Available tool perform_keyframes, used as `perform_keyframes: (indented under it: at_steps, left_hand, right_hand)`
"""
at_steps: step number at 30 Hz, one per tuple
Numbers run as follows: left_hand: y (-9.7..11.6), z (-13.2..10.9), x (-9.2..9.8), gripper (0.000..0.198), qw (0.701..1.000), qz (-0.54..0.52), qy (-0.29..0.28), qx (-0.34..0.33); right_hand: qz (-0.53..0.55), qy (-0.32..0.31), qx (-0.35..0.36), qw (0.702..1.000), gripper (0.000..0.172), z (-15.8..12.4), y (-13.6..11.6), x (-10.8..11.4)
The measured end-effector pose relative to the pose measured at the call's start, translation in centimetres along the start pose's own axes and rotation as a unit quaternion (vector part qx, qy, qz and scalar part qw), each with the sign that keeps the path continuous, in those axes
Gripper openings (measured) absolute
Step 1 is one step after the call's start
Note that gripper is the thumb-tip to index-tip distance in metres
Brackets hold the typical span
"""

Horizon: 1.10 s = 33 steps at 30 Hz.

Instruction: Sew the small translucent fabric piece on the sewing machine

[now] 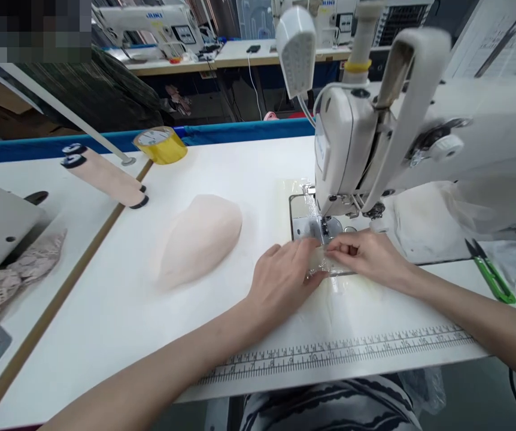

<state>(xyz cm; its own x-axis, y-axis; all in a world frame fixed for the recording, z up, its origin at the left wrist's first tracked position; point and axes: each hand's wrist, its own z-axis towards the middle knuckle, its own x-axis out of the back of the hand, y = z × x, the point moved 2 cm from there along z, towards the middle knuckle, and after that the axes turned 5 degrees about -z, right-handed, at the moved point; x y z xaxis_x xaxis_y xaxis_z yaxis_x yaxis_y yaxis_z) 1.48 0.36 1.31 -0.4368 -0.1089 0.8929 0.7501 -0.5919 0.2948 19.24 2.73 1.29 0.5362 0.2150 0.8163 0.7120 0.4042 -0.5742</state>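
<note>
My left hand (285,272) lies on the sewing machine's bed just in front of the needle, its fingers stretched out and the thumb apart. Close beside it, my right hand (368,254) has its thumb and fingertips pinched together at the front of the metal needle plate (301,227). What the pinch holds, if anything, is too small to make out. Shiny clear tape shows between the hands. Above them stands the head of the white sewing machine (343,149), its presser foot (325,227) near my fingertips. A pale pink moulded fabric cup (204,239) rests left of my left hand.
Two pink thread spools (105,176) and a yellow tape roll (161,145) are at the back left. Green-handled thread snips (491,272) lie right, near white fabric (428,221). A printed ruler (330,356) runs along the front edge. Lace (20,275) sits far left.
</note>
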Motion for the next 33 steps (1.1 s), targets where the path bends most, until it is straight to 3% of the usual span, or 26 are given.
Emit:
perform_keyframes:
  at_steps: [4, 8, 12, 15, 19, 24, 33]
  left_hand:
    - [0.8, -0.5, 0.4, 0.015, 0.985, 0.082, 0.067, -0.138]
    - [1.2, -1.0, 0.4, 0.019, 0.971, 0.11, 0.086, -0.196]
    - [1.0, -0.9, 0.1, 0.019, 0.976, 0.112, 0.055, -0.181]
    - [0.5, -0.3, 0.0, 0.022, 0.98, 0.097, 0.043, -0.171]
    - [0.3, 0.3, -0.1, 0.024, 0.983, 0.086, 0.029, -0.16]
    - [0.7, 0.0, 0.0, 0.029, 0.985, 0.101, 0.022, -0.141]
    - [0.7, 0.3, -0.2, 0.032, 0.982, 0.136, 0.025, -0.128]
  right_hand:
    - [-0.024, 0.01, -0.025, 0.999, 0.017, 0.1, 0.1, -0.1]
    - [-0.064, 0.023, -0.027, 0.997, 0.021, 0.4, 0.6, 0.0]
    - [-0.236, 0.093, -0.014, 0.967, 0.026, -0.1, 1.0, 0.9]
    - [-0.335, 0.132, 0.061, 0.931, 0.025, -1.3, 0.3, 1.1]
    - [-0.349, 0.13, 0.133, 0.918, 0.027, -2.1, -0.6, 0.5]
    - [-0.39, 0.117, 0.126, 0.905, 0.032, -1.8, -0.2, -0.1]
    - [-0.458, 0.146, 0.138, 0.866, 0.031, -1.5, -0.1, -0.1]
